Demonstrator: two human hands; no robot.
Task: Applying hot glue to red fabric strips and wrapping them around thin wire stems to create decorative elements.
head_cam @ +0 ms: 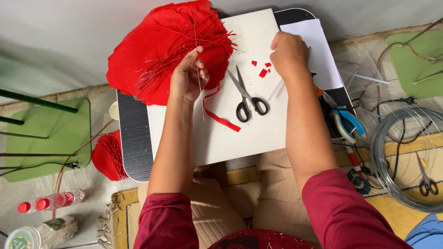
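My left hand point(188, 74) pinches a thin wire point(201, 99) that runs down over a white board point(249, 133). A red paper strip point(217, 114) hangs from that hand and curls onto the board. Behind it lies a heap of red paper point(147, 50) topped with thin red-wrapped wires point(184, 48). My right hand point(288, 53) rests, fingers curled, at the board's far right, touching a white sheet point(318, 60); what it holds is hidden. Black-handled scissors point(247, 97) lie shut between my hands, near small red scraps point(262, 68).
A dark small table point(134, 138) carries the board. Blue-handled pliers point(348, 121) lie at its right edge, by a coil of grey wire point(406, 152) and a second pair of scissors point(427, 182). Green stools point(46, 138) stand left and right. Bottles point(50, 202) lie lower left.
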